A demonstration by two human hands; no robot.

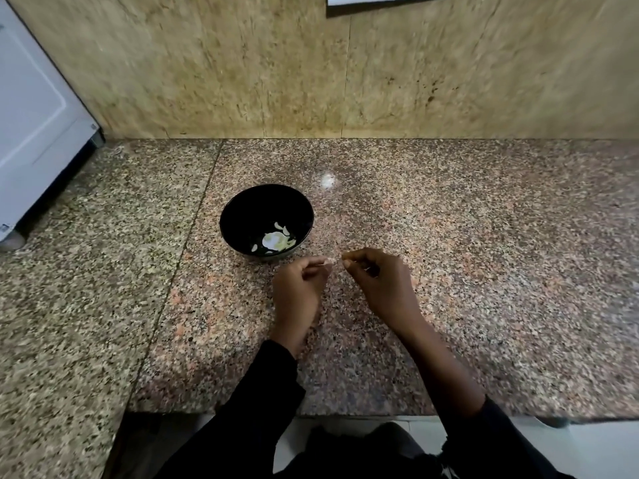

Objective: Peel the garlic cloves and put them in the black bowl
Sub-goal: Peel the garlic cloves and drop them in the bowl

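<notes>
Head view: at frame centre, left hand (299, 288) and right hand (378, 280) pinch small pale scraps (too blurred to name) beside the round glossy black bowl (242, 216) holding garlic cloves (275, 240) on speckled granite counter (484, 254).

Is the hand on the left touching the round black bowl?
Apart. The head view shows speckled granite counter between the left hand and the round black bowl; the hand sits nearer the camera, right of the bowl.

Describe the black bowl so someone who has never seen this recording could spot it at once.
Start at the speckled granite counter below the beige stone wall. Just beyond the left hand sits the black bowl, round and glossy. It is the only vessel there, with pale garlic pieces at its bottom.
</notes>
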